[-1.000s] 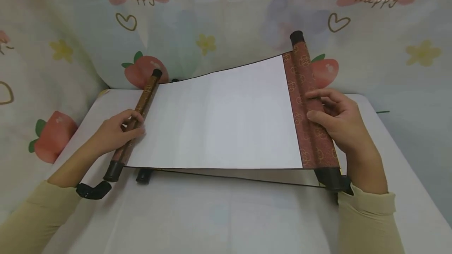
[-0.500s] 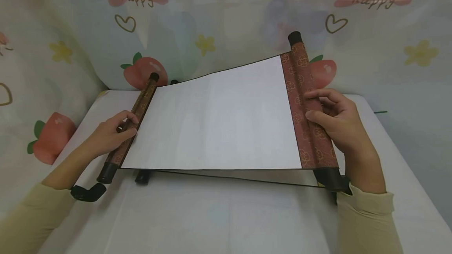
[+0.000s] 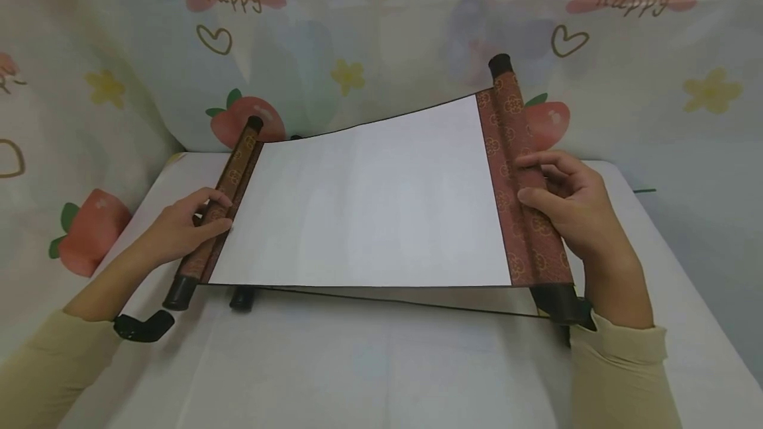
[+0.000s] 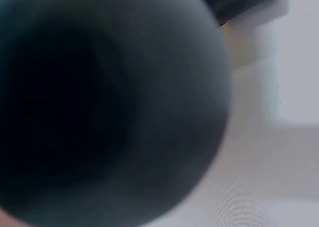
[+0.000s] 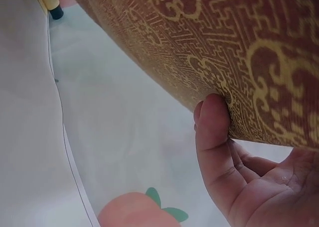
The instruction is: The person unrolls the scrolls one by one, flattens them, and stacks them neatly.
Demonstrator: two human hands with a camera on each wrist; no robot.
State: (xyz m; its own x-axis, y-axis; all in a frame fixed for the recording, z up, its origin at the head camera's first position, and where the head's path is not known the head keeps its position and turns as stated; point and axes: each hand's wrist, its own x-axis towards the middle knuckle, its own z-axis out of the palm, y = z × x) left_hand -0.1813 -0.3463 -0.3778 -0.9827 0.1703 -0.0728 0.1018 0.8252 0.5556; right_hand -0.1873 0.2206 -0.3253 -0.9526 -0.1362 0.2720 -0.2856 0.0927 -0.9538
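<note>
A hanging scroll is spread between my two hands in the head view, its blank white paper point(image 3: 369, 197) facing up. My left hand point(image 3: 179, 227) grips the left roller point(image 3: 234, 171), thumb on the near side and fingers over the top. My right hand point(image 3: 572, 200) pinches the thicker right roller point(image 3: 530, 217) between thumb and fingers. Both rollers wear reddish-brown patterned cloth and black end caps. In the right wrist view the thumb point(image 5: 214, 122) presses the gold-patterned cloth point(image 5: 209, 62). A blurred dark round end point(image 4: 114, 107) fills most of the left wrist view.
Under the raised scroll, a lower paper layer point(image 3: 405, 295) and another black end cap point(image 3: 241, 298) show on the white-covered table point(image 3: 357, 376). Close behind hangs a printed curtain point(image 3: 405, 32). Black straps point(image 3: 143, 326) sit at the wrists.
My left hand and the left roller have moved slightly left. The roller has turned, and a reddish-brown strip now shows between it and the white paper. My right hand stays nearly still.
</note>
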